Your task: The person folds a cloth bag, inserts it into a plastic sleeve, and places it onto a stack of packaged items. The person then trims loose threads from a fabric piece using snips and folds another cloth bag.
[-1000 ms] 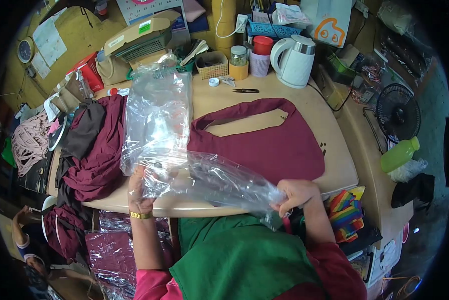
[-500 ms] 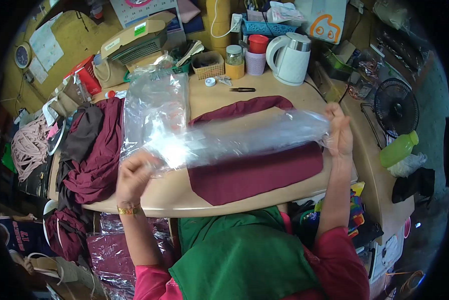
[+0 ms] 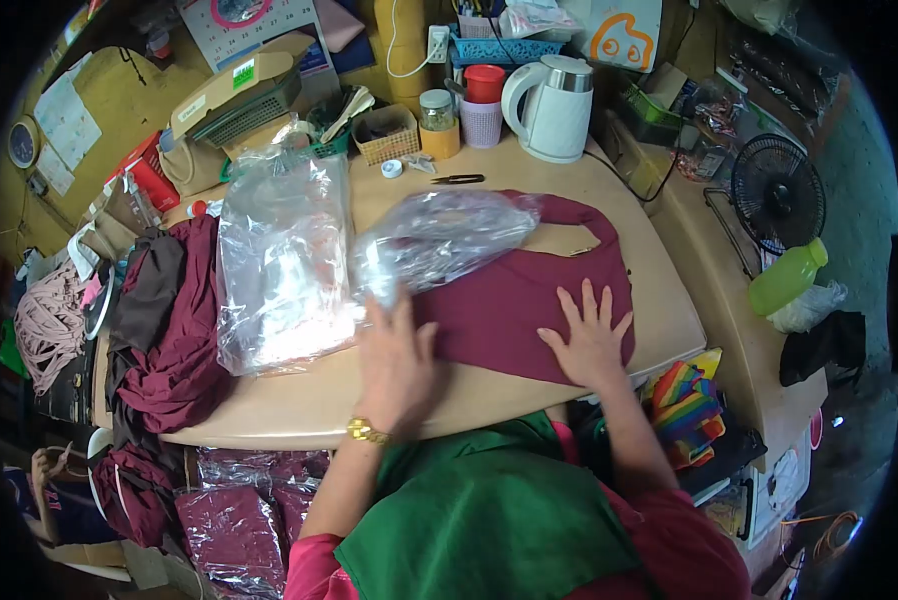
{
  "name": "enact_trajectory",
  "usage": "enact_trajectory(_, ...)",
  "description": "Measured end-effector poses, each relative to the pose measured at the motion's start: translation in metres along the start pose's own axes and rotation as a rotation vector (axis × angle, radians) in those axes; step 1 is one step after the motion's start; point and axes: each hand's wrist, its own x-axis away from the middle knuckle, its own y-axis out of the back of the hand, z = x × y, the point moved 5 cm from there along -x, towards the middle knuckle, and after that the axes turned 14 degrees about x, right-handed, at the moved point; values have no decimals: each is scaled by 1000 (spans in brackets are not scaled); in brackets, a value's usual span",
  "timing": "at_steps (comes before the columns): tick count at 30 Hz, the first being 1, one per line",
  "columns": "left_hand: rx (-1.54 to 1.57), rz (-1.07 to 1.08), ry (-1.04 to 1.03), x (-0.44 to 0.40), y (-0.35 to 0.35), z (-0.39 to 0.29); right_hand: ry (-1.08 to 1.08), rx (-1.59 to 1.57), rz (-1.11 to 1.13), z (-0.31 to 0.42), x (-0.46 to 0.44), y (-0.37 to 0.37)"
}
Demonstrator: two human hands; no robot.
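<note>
Right grip (image 3: 591, 345) spread flat on maroon shoulder bag (image 3: 504, 318)

Left grip (image 3: 397, 360) blurred, fingers apart, contact unclear; bag lies on the tabletop (image 3: 661, 305), clear plastic sleeve (image 3: 449, 238) over its upper left, the rest bare; maroon packets (image 3: 231, 535) below already in plastic.

From here I see the right hand (image 3: 591, 338) spread on the bag (image 3: 504, 320) — loose plastic (image 3: 447, 235) across the bag's upper left — and the left hand (image 3: 396, 362), blurred, near both.

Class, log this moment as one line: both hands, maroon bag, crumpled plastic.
right hand: spread on maroon bag | left hand: blurred, near bag's left edge, contact unclear | crumpled clear plastic: across bag's upper left
</note>
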Motion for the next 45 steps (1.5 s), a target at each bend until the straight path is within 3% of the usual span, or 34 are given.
enact_trajectory(1, 80, 65, 8, -4, -8, -22, -68, -13, -3, 11, 2, -3)
enact_trajectory(2, -46, 56, -118, -6, -28, -31, -134, -28, -6, 21, 5, -4)
enact_trajectory(4, -93, 96, -160, -9, -70, -18, -55, -114, 6, 28, 17, 20)
enact_trajectory(6, -79, 125, -172, -12, -75, 0, 211, -444, -27, 21, 28, 40)
enact_trajectory(8, -63, 160, -178, -15, -67, 8, 288, -305, -205, -9, 40, 58)
enact_trajectory(10, -83, 222, -154, -18, -54, 4, 279, -224, -157, -33, 49, 48)
enact_trajectory(14, -140, 105, -19, -40, -63, 22, 363, -166, -180, -35, 49, 30)
enact_trajectory(17, -177, 137, -57, -45, -74, 26, 354, -111, -306, -24, 28, 35)
enact_trajectory(19, -186, 190, -74, -45, -75, 22, 519, -212, -541, -18, 14, 40)
enact_trajectory(20, -188, 182, -73, -42, -75, 21, 525, -211, -547, -17, 4, 49)
enact_trajectory(22, -141, 278, -230, -21, -83, 11, 509, -246, -760, 3, -10, 120)
enact_trajectory(24, 426, 469, -357, 10, -83, -14, 658, -88, -661, 46, -21, 181)
enact_trajectory(25, 694, 602, -391, 27, -83, -25, 761, -75, -505, 65, -35, 179)
enact_trajectory(26, 872, 664, -241, 38, -75, -43, 861, -58, -350, 82, -50, 174)
enact_trajectory(28, 823, 728, -225, 62, -67, -32, 987, -133, 1, 111, -85, 144)
enact_trajectory(30, 530, 706, -379, 58, -37, -12, 966, -144, 397, 122, -121, 85)
enact_trajectory(32, 447, 634, -250, 58, 12, 25, 933, -154, 493, 117, -135, 53)
enact_trajectory(33, 475, 558, -47, 61, 43, 37, 893, -168, 596, 109, -138, 41)
enact_trajectory(37, 868, -16, 434, 87, 121, 106, 876, -484, 397, 73, -140, 24)
enact_trajectory(38, 779, -117, 531, 84, 143, 102, 879, -489, 402, 65, -137, 23)
enact_trajectory(40, 755, -52, 613, 95, 142, 141, 670, -755, 646, 48, -133, 22)
enact_trajectory(41, 734, 15, 687, 99, 137, 155, 801, -725, 602, 44, -129, 29)
enact_trajectory(42, 738, 14, 688, 98, 133, 146, 801, -721, 603, 42, -125, 35)
enact_trajectory(44, 747, 254, 557, 91, 110, 109, 870, -577, 638, 39, -108, 38)
enact_trajectory(45, 748, 424, 301, 89, 103, 98, 920, -700, 683, 42, -100, 40)
